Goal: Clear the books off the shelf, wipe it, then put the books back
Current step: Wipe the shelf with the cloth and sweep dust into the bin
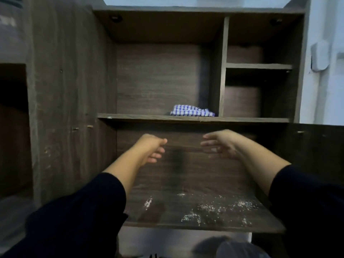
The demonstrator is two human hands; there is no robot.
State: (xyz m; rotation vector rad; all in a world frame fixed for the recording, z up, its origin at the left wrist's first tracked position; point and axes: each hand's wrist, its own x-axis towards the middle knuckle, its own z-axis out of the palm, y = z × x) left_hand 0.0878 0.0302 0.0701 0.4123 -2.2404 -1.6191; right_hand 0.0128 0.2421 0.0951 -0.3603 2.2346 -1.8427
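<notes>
Two bare hands reach into the lower shelf (pixel 186 211), left hand (pixel 152 148) and right hand (pixel 219 144) spread loosely, holding nothing. A blue checked cloth (pixel 192 110) lies in the upper compartment. No books show.

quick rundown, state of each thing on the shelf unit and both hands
checked cloth: crumpled, lying on the upper shelf
upper shelf: no books on it
lower shelf: no books, white specks on its front
left hand: empty, fingers loosely curled
right hand: empty, fingers straight
</notes>
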